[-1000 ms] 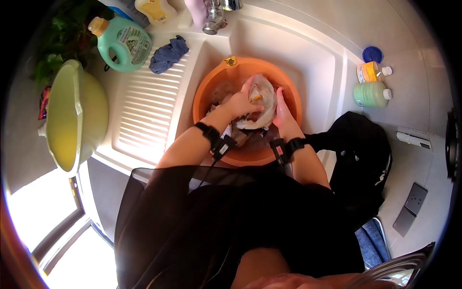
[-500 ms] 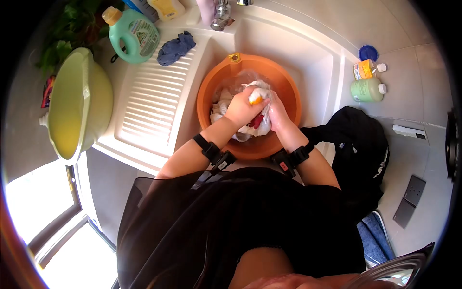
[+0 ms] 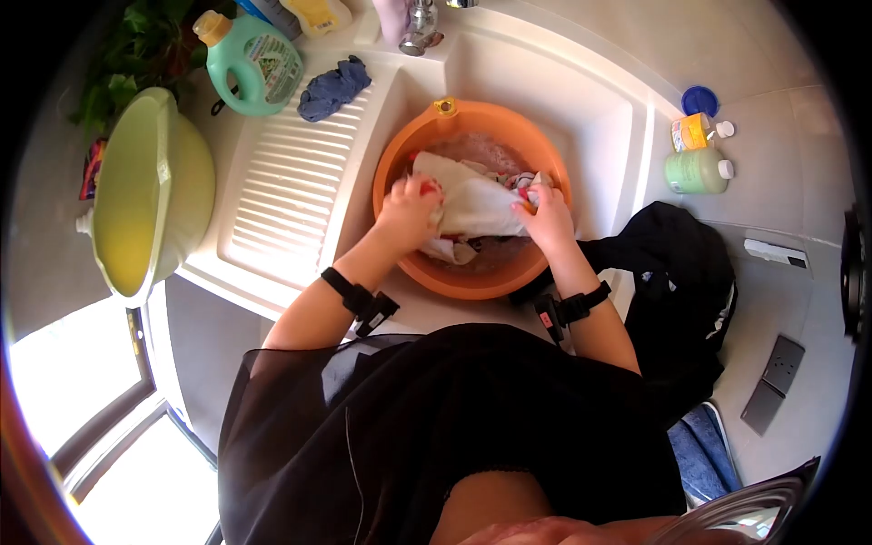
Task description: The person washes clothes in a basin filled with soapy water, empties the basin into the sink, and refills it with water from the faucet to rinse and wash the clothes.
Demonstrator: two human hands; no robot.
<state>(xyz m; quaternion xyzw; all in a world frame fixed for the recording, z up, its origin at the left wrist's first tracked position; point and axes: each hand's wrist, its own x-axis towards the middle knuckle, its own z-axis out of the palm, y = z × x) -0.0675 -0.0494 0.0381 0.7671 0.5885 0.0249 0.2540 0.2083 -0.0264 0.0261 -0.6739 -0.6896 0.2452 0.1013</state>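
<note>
A wet white garment [image 3: 477, 198] with red and orange patches is spread between my hands over the orange basin [image 3: 395, 136]. My left hand [image 3: 409, 214] grips its left end, where a red patch shows at the fingers. At the other end, my right hand [image 3: 550, 220] pinches the cloth near a small orange and red part. Foamy water [image 3: 472, 145] and other wet cloth lie beneath, partly hidden by the garment. Both wrists wear black bands.
The basin stands in a white sink [image 3: 595, 118] with a ribbed washboard [image 3: 291, 195] on the left. Around it are a crumpled blue cloth [image 3: 334, 89], a green detergent jug [image 3: 259, 68], a pale green tub [image 3: 195, 182], small bottles [image 3: 698, 171], a faucet [image 3: 421, 32] and black clothing [image 3: 672, 272].
My hands have moved apart from the middle of the basin. The white cloth, bunched between them before, is now stretched out flat from left to right.
</note>
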